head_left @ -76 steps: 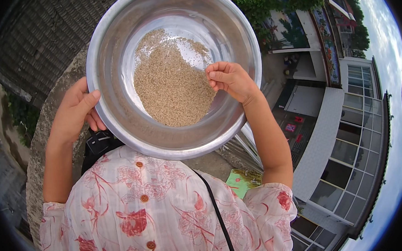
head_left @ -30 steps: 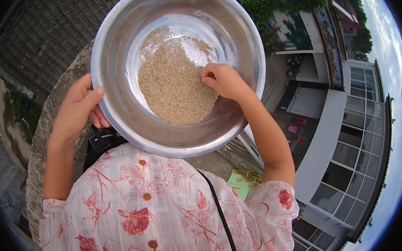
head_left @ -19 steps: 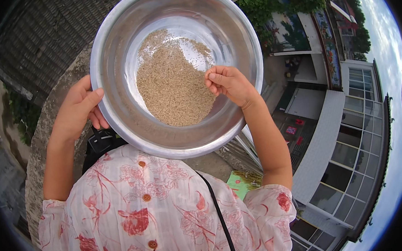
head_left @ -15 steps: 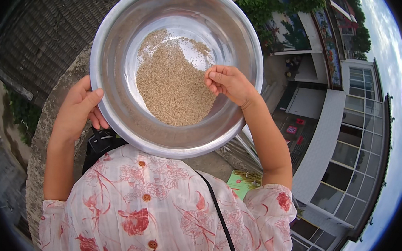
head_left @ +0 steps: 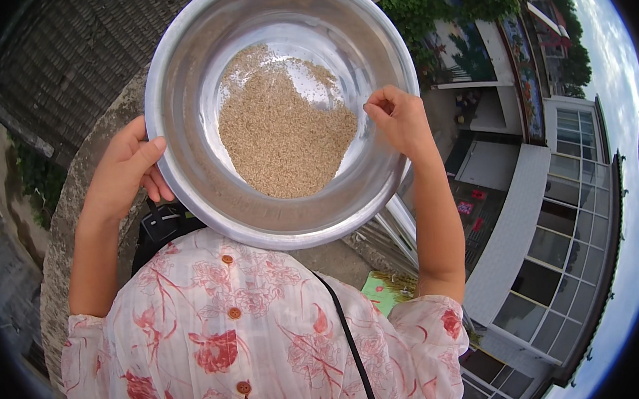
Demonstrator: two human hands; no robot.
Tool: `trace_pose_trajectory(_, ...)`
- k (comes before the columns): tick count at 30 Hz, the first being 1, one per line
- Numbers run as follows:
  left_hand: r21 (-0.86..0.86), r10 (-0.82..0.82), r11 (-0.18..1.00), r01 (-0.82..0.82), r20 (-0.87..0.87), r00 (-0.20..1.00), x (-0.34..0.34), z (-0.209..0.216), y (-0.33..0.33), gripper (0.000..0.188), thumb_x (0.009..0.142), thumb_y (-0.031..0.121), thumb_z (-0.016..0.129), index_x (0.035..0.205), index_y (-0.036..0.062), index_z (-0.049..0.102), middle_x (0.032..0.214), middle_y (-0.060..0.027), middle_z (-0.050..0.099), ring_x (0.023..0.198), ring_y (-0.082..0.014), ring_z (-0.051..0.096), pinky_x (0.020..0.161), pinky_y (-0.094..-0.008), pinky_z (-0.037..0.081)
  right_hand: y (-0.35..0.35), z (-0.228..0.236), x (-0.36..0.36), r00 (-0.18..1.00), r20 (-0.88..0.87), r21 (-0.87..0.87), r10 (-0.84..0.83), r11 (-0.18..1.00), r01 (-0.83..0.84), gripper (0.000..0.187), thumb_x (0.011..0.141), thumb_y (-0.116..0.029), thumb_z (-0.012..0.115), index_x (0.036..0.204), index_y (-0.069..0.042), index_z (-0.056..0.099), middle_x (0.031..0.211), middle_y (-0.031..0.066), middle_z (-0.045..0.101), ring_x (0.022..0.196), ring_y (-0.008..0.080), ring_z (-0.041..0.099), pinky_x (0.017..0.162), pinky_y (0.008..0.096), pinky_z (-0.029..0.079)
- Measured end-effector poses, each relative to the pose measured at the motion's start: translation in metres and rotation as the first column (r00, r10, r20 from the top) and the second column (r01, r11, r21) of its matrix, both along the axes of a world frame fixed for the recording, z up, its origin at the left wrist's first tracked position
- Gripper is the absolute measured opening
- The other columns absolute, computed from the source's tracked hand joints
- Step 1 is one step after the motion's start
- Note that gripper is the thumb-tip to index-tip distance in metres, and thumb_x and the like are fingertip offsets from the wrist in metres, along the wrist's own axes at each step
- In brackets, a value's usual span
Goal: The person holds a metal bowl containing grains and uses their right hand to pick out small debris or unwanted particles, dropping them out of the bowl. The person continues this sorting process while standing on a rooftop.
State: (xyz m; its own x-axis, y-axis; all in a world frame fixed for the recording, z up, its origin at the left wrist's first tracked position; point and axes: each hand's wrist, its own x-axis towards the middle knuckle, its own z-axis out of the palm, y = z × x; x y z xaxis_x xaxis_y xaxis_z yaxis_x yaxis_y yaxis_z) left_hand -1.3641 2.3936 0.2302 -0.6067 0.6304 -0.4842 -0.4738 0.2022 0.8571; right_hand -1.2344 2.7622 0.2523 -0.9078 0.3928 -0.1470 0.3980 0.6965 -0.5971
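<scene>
A wide, shiny metal basin (head_left: 292,227) is held up in front of my chest. Small tan grains (head_left: 279,136) cover much of its bottom, with bare metal showing at the upper right of the heap. My left hand (head_left: 127,167) grips the basin's left rim, thumb on top and fingers beneath. Over the basin's right side is my right hand (head_left: 400,118), its thumb and fingertips pinched together. Whatever sits between those fingertips, if anything, is too small to see. The right fingertips are above the inner wall, apart from the grains.
A rough concrete ledge (head_left: 79,221) curves past my left side, with a tiled roof (head_left: 84,60) beyond. At right stand a building with many window panes (head_left: 557,251) and green foliage (head_left: 461,1). A black strap (head_left: 345,322) crosses my floral shirt.
My right hand has moved right and slightly up, from the edge of the grains to over the basin's right wall. The left hand keeps its hold on the rim.
</scene>
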Motion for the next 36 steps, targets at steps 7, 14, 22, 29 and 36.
trace_pose_trajectory(7, 0.003, 0.011, 1.000, -0.011, -0.014, 1.000, 0.001, 0.003, 0.004, 0.036, 0.091, 0.023, 0.049, 0.113, -0.0045, 0.045, 0.072, -0.0083, 0.062, 0.045, -0.0092, 0.058, 0.036, -0.0159, 0.044, 0.070, 0.019, 0.007, 0.898, -0.439, 0.752, 0.041, 0.564, 0.342, 0.033, 0.079, 0.002, 0.054, 0.112, -0.005, 0.056, 0.116, 0.0117, 0.055, 0.090, 0.0284, 0.060, 0.081, 0.0343, 0.045)
trace_pose_trajectory(14, 0.006, 0.003, 1.000, -0.003, -0.003, 1.000, 0.001, -0.001, 0.000, 0.036, 0.090, 0.024, 0.049, 0.114, -0.0040, 0.044, 0.073, -0.0088, 0.062, 0.045, -0.0093, 0.058, 0.036, -0.0160, 0.043, -0.006, -0.008, -0.006, 0.959, 0.105, 0.454, 0.263, 0.845, -0.281, 0.012, 0.080, -0.010, 0.059, 0.091, -0.008, 0.064, 0.083, 0.0100, 0.064, 0.080, 0.0287, 0.061, 0.070, 0.0382, 0.048)
trace_pose_trajectory(22, 0.020, 0.003, 1.000, -0.003, -0.010, 1.000, 0.002, -0.001, 0.000, 0.037, 0.091, 0.026, 0.050, 0.112, -0.0038, 0.045, 0.072, -0.0083, 0.062, 0.045, -0.0094, 0.058, 0.036, -0.0157, 0.044, 0.008, -0.048, -0.010, 0.851, 0.429, 0.424, 0.301, 0.765, -0.485, 0.009, 0.073, -0.010, 0.061, 0.082, -0.008, 0.063, 0.080, 0.0092, 0.064, 0.080, 0.0289, 0.061, 0.070, 0.0396, 0.048)
trace_pose_trajectory(29, 0.027, -0.005, 1.000, 0.005, -0.014, 1.000, 0.001, 0.000, 0.001, 0.037, 0.091, 0.027, 0.050, 0.111, -0.0034, 0.045, 0.073, -0.0078, 0.062, 0.046, -0.0088, 0.058, 0.037, -0.0150, 0.044, 0.002, -0.049, -0.013, 0.837, 0.445, 0.419, 0.318, 0.752, -0.509, 0.007, 0.073, -0.013, 0.062, 0.078, -0.009, 0.062, 0.080, 0.0066, 0.064, 0.078, 0.0263, 0.062, 0.066, 0.0388, 0.048)
trace_pose_trajectory(36, 0.053, -0.004, 0.999, 0.004, -0.006, 1.000, 0.001, 0.000, 0.002, 0.038, 0.091, 0.028, 0.051, 0.112, -0.0033, 0.046, 0.072, -0.0077, 0.062, 0.045, -0.0087, 0.058, 0.036, -0.0149, 0.044, 0.003, -0.057, -0.011, 0.835, 0.414, 0.481, 0.362, 0.692, -0.538, 0.006, 0.075, -0.014, 0.060, 0.075, -0.008, 0.061, 0.073, 0.0065, 0.063, 0.073, 0.0260, 0.062, 0.062, 0.0376, 0.048)
